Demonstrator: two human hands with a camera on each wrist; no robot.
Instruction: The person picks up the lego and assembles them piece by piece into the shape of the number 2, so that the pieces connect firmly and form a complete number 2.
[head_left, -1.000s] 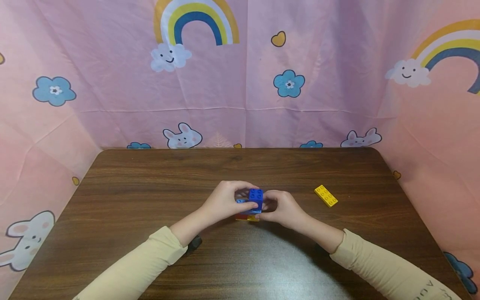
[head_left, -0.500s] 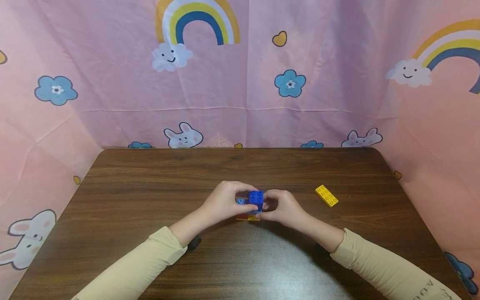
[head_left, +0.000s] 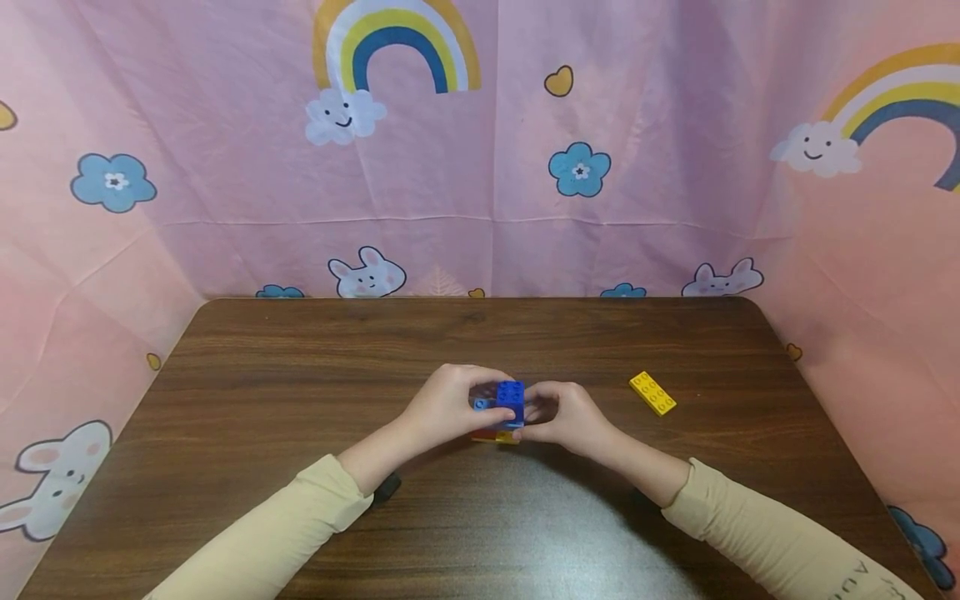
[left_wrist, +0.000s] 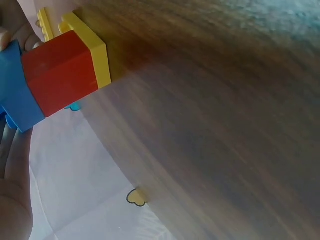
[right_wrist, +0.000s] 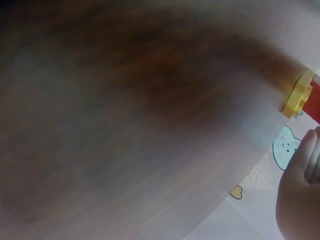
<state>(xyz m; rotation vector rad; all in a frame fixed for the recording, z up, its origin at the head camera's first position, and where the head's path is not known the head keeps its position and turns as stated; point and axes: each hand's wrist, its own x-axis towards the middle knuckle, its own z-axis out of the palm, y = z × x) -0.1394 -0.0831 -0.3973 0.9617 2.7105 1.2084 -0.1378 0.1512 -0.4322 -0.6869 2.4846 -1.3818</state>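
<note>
Over the middle of the table, a small stack of toy building bricks stands between both hands. It has a yellow plate (left_wrist: 100,57) at the bottom, a red brick (left_wrist: 60,72), a light blue brick (left_wrist: 20,92) and a dark blue brick (head_left: 510,393) on top. My left hand (head_left: 448,408) pinches the dark blue brick between thumb and fingers from the left. From the right, my right hand (head_left: 572,419) holds the stack lower down, its thumb in front and fingers behind. The left hand hides part of the light blue brick in the head view.
A loose yellow studded plate (head_left: 652,393) lies on the wooden table (head_left: 300,342), right of the hands. A small black object (head_left: 387,487) shows under the left wrist. A pink patterned curtain (head_left: 465,192) rises behind the table and along both sides.
The dark blue brick sits slightly lower in the head view than one second ago. Both hands keep nearly the same place and grip, and the loose yellow plate has not moved.
</note>
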